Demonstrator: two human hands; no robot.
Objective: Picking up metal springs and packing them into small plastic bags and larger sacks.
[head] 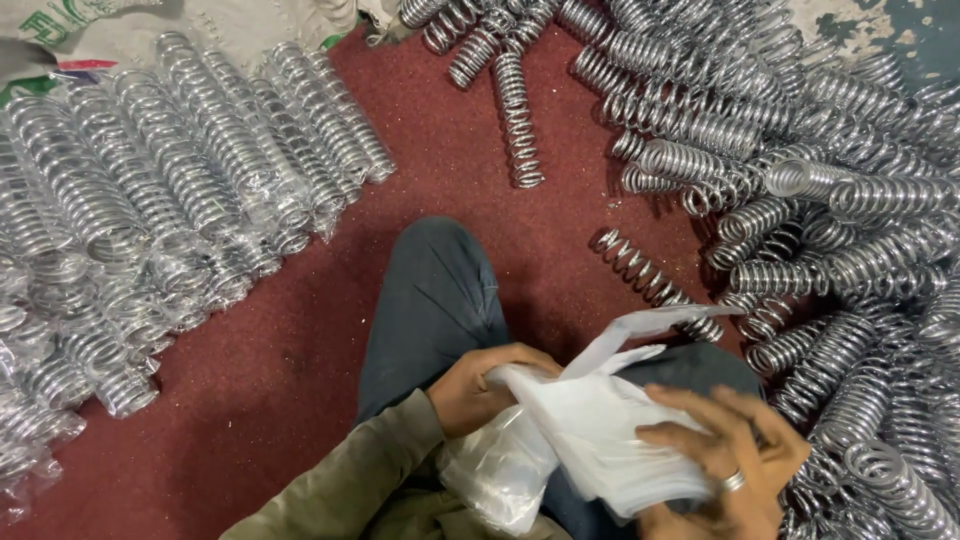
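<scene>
Over lap: left hand [487, 385], right hand [725, 455] clutch plastic bags [590, 430].

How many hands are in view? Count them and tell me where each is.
2. The left hand grips the stack of bags at bottom centre; the right hand, with a ring, holds its right end. No others show.
</scene>
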